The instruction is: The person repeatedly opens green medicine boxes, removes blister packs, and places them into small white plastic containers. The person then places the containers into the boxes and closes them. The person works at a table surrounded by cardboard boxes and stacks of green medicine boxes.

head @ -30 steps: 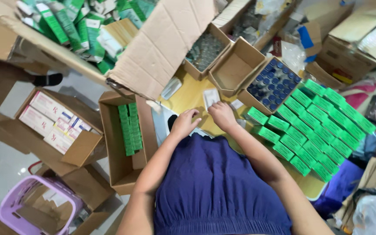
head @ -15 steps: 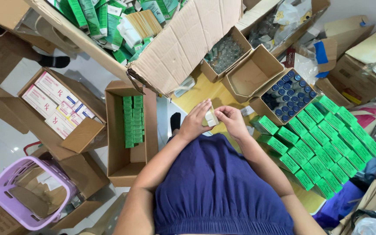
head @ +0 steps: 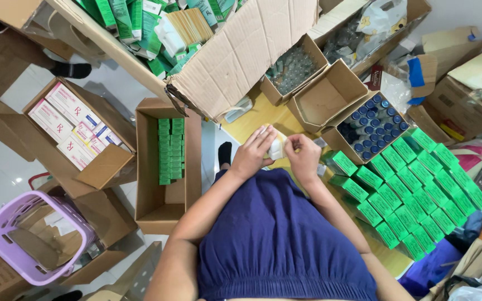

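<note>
**Both hands on a small white item**

A carton (head: 168,167) of green boxes stands at the left. The left hand (head: 253,153) and right hand (head: 303,157) pinch a small white item (head: 276,149), possibly a folded leaflet, above the yellow table (head: 258,120). Rows of green boxes (head: 414,184) lie to the right.

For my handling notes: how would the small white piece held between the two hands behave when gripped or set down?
The small white piece, pinched between left hand and right hand, looks like thin folded paper or card: probably light and easily creased. Being flat, it would likely neither roll nor tip.
</note>
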